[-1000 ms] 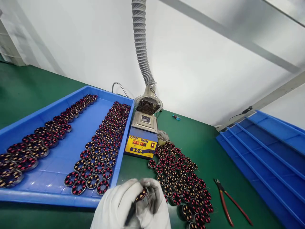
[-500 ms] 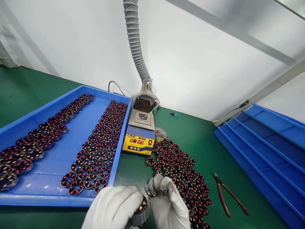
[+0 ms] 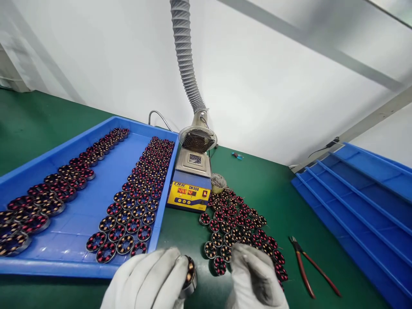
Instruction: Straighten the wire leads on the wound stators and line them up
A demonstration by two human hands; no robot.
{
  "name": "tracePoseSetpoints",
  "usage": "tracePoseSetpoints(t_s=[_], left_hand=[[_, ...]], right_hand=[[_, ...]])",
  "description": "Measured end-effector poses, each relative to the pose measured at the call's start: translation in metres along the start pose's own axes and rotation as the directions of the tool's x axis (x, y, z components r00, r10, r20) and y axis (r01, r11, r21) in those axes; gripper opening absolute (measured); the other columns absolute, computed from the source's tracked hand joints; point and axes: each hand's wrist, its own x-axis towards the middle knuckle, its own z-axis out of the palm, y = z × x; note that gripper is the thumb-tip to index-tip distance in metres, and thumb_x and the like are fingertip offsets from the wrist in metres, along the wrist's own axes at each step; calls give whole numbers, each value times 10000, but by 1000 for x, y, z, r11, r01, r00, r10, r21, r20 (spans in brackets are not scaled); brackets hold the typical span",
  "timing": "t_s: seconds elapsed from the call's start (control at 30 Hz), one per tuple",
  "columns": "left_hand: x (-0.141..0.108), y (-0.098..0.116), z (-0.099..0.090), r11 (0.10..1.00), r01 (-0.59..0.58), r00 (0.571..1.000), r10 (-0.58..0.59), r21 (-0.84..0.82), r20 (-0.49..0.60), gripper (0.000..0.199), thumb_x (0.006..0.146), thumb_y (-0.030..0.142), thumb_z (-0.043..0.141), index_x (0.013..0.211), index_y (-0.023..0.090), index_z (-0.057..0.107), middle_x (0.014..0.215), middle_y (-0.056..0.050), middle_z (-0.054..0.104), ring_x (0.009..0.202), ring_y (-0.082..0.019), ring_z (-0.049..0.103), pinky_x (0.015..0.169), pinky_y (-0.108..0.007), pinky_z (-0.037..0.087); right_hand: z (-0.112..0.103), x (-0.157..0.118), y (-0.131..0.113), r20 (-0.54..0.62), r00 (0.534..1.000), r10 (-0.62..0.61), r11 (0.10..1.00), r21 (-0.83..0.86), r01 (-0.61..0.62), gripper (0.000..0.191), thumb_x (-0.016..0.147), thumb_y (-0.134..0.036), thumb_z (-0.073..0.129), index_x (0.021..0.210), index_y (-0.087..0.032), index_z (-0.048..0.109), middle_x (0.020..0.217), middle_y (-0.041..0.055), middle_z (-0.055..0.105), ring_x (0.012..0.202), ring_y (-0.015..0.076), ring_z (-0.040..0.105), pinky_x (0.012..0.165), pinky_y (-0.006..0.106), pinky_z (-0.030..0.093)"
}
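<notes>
My left hand, in a white glove, is closed around a motor stator with copper coils inside a metal ring. The stator is tilted on its side, and my fingers cover part of it. To its right, my gloved right hand has its fingertips pinched together over the near part of a group of loose stators. Whatever those fingertips hold, if anything, is hidden. A stator with red coils lies just left of my right hand.
A blue tray at left holds rows of stators. Behind my hands stands a yellow-and-blue solder pot under an extraction hose, with a small cup beside it. Red-handled cutters and stacked blue trays are at right.
My right hand has moved right, away from the stator in my left hand, to the loose stators. My left hand has shifted slightly left, still gripping its stator.
</notes>
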Motion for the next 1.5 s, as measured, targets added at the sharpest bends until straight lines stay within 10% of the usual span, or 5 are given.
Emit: tracePoseSetpoints(t_s=[0.17,0.63,0.93,1.2,1.5], left_hand=[[1,-2,2,993,56,998,-55,-101,4,242,904,226,490,1112,133,572,1014,-69,668,929,-210,601,845,-351,415],[25,-12,4,388,485,760,-630,-783,159,184,918,205,468,880,270,635,916,36,692,859,-121,661,763,-127,519],[24,-7,-4,591,325,932,-335,-739,142,211,929,408,497,1082,280,567,1064,4,655,985,-124,606,888,-186,480],[31,-14,-8,-61,605,574,-657,-794,488,127,719,225,622,738,305,719,815,46,712,809,-152,663,738,-138,507],[31,-9,-5,-24,583,608,-650,-812,456,182,703,175,614,673,328,708,739,59,692,803,-127,647,774,-131,487]], right_hand=[[3,-5,6,670,623,404,775,111,-623,302,590,-404,781,868,-310,709,861,78,704,793,294,665,714,431,555],[1,-6,10,857,182,483,290,39,-956,441,525,-464,824,921,-311,704,878,33,734,750,211,692,716,365,545],[-2,-13,17,864,225,450,419,18,-908,270,815,-420,613,1019,-243,627,969,48,682,900,218,636,739,398,539],[5,-18,15,859,178,480,273,47,-961,462,590,-430,804,980,-224,667,938,85,719,795,231,678,778,451,526],[11,-16,6,842,210,498,251,92,-964,386,568,-324,836,914,-245,686,918,44,726,807,202,679,806,409,524]])
